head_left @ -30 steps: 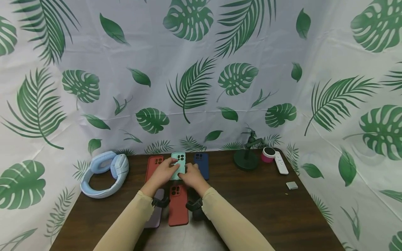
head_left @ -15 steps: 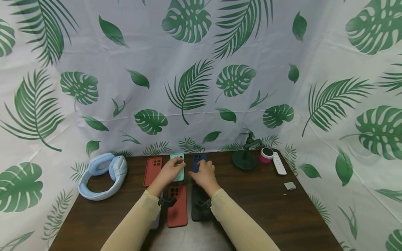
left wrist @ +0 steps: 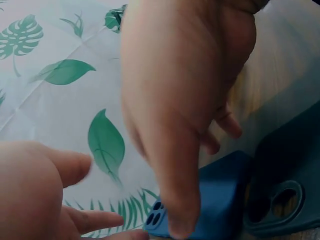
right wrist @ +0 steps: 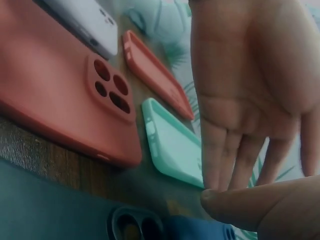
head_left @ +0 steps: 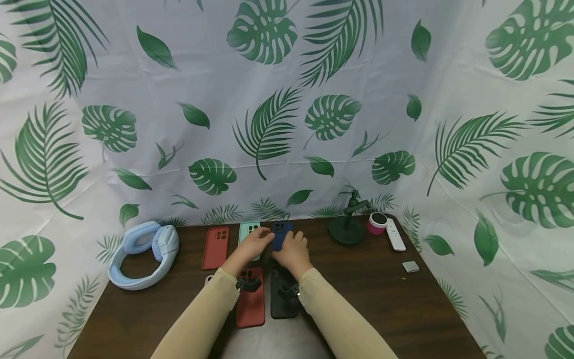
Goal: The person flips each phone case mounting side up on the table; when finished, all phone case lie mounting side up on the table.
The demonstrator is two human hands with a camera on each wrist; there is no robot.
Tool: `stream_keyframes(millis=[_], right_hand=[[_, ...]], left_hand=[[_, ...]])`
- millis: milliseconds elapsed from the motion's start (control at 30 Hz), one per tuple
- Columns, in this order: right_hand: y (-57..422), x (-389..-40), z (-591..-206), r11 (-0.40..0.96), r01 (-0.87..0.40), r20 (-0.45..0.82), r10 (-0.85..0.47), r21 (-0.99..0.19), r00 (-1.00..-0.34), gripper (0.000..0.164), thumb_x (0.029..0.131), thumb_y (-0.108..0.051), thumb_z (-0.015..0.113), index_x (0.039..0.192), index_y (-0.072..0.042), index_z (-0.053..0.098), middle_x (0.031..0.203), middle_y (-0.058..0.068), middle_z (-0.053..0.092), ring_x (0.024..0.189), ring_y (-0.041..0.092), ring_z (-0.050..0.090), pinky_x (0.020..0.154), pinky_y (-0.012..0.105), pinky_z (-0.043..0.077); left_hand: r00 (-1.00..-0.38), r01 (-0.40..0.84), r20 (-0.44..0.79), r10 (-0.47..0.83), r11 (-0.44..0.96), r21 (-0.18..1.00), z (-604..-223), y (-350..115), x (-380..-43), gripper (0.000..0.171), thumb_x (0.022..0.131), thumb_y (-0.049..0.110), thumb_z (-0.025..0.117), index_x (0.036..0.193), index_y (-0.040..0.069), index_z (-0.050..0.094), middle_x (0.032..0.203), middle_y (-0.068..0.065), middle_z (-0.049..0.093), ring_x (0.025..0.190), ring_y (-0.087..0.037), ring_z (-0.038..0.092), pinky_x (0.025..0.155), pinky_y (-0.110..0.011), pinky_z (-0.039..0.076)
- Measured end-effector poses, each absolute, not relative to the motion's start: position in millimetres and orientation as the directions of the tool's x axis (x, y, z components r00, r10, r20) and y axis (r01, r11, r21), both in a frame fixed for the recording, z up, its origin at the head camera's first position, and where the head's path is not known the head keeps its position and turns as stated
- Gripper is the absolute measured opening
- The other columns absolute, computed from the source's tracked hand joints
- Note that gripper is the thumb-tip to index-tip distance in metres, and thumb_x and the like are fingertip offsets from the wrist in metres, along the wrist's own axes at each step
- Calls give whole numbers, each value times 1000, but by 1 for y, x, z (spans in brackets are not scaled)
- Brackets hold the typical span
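Observation:
In the head view my right hand [head_left: 293, 252] is over the blue phone case [head_left: 281, 235], thumb by its left side and fingers toward its right. The left wrist view shows that thumb extended in front of the blue case; whether it presses on it I cannot tell. My left hand [head_left: 255, 243] hovers between the mint phone case [head_left: 244, 230] and the blue one, partly covering the mint case. Its fingers [right wrist: 240, 160] look straight in the right wrist view, and nothing shows in the palm. The blue case's lower end is hidden behind my right hand.
A red case [head_left: 215, 249] lies left of the mint one. Nearer me are another red case [head_left: 251, 304], a black case [head_left: 283, 299] and a pale case [right wrist: 82, 25]. Blue headphones [head_left: 130, 281] lie left; a lamp [head_left: 347, 230], pink jar [head_left: 377, 224] and white remote [head_left: 395, 235] stand right.
Both hands have shifted from the mint case toward the blue case on the right. My right hand has come down over the blue case; my left hand has left most of the mint case.

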State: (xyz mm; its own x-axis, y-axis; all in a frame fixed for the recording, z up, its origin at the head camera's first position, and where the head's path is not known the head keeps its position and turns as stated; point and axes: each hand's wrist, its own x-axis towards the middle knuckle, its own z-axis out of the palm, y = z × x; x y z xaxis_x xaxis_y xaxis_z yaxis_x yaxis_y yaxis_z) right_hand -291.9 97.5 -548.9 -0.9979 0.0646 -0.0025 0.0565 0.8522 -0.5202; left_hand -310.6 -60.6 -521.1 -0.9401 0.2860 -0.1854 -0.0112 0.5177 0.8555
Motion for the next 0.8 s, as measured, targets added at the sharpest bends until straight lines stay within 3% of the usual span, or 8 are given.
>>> stream_keyframes(millis=[133, 400, 633, 800], right_hand=[[93, -293, -553, 864, 69, -23, 67, -499, -997, 96, 83, -52, 79, 148, 6, 38, 139, 30, 38, 123, 45, 43, 87, 59, 52], [84, -298, -557, 886, 72, -3, 80, -458, -997, 94, 79, -59, 80, 140, 4, 47, 136, 29, 41, 120, 45, 45, 88, 60, 52], [83, -307, -563, 899, 105, -76, 80, -425, -994, 95, 81, -56, 79, 147, 0, 41, 142, 28, 33, 124, 43, 41, 93, 58, 50], [83, -309, -566, 919, 96, -83, 69, -382, -994, 89, 81, -58, 77, 142, -1, 44, 139, 27, 34, 120, 42, 42, 92, 56, 50]], left_hand=[[-930, -51, -228, 288, 513, 857, -529, -53, -313, 74, 101, 67, 40, 152, 12, 45, 154, -17, 48, 141, -40, 46, 111, -59, 41], [-911, -89, -279, 302, 519, 850, -530, -47, -316, 91, 97, 78, 28, 156, 9, 38, 153, -20, 47, 140, -42, 46, 112, -58, 40], [-903, -101, -299, 309, 523, 847, -530, -48, -317, 97, 93, 83, 31, 156, 9, 37, 155, -20, 46, 141, -43, 45, 112, -58, 40], [-900, -98, -302, 314, 529, 843, -533, -46, -315, 86, 98, 74, 36, 152, 7, 43, 151, -20, 50, 138, -41, 49, 110, -56, 43]])
